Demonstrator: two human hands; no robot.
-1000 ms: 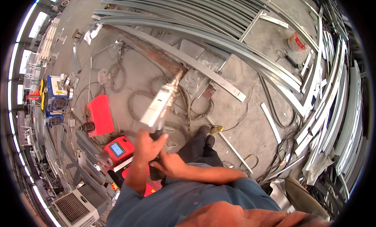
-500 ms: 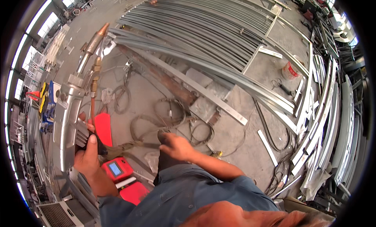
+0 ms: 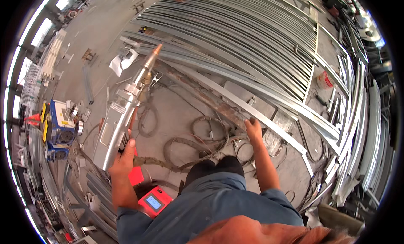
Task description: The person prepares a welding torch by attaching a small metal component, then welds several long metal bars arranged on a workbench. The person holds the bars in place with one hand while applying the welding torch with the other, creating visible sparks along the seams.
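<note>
My left hand (image 3: 123,159) is wrapped round the grip of a silver handheld laser welding gun (image 3: 118,117). Its copper nozzle tip points up and away, over the near ends of the metal bars. A brass fitting and a cable run along its side. My right hand (image 3: 253,129) reaches out with its fingers curled, close beside a pale metal bar (image 3: 269,127) and the end of a rusty beam (image 3: 210,101). Whatever its fingers close on is hidden from view.
A slatted metal frame (image 3: 235,33) of parallel bars lies ahead. Coiled hoses (image 3: 176,153) cover the floor before me. A red box with a screen (image 3: 155,201) is by my left arm. Blue-and-white machines (image 3: 63,122) are left, a bucket (image 3: 324,80) and metal strips right.
The welding gun in my left hand has shifted right. My right hand has gone from near my lap out to the right and forward, to the metal bar. The view has shifted too.
</note>
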